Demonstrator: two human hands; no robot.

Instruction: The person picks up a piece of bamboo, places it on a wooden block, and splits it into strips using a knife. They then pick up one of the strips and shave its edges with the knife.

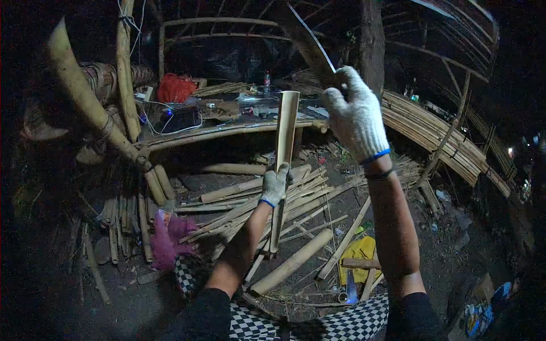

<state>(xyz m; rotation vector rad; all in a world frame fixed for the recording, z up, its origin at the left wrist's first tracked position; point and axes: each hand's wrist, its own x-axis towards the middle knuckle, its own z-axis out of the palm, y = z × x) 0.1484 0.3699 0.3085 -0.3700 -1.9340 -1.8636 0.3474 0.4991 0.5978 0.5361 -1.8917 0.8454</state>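
My left hand (275, 185), in a white knitted glove, is wrapped round the middle of a split bamboo piece (288, 125). The piece stands nearly upright, its pale hollow inside facing me, and its lower end reaches down among the strips on the ground. Raised above and to the right of it, my gloved right hand (357, 116) grips a machete (311, 48). Its dark blade points up and to the left with a bright edge, apart from the bamboo. The machete's handle is mostly hidden inside my fist.
Split bamboo strips (307, 196) and a thick bamboo pole (293, 261) litter the ground. A bamboo-edged platform (239, 129) ahead carries a red bag (175, 88) and a bottle (267, 82). Long slats (438, 133) are stacked at right. A yellow cloth (359, 253) lies near my knees.
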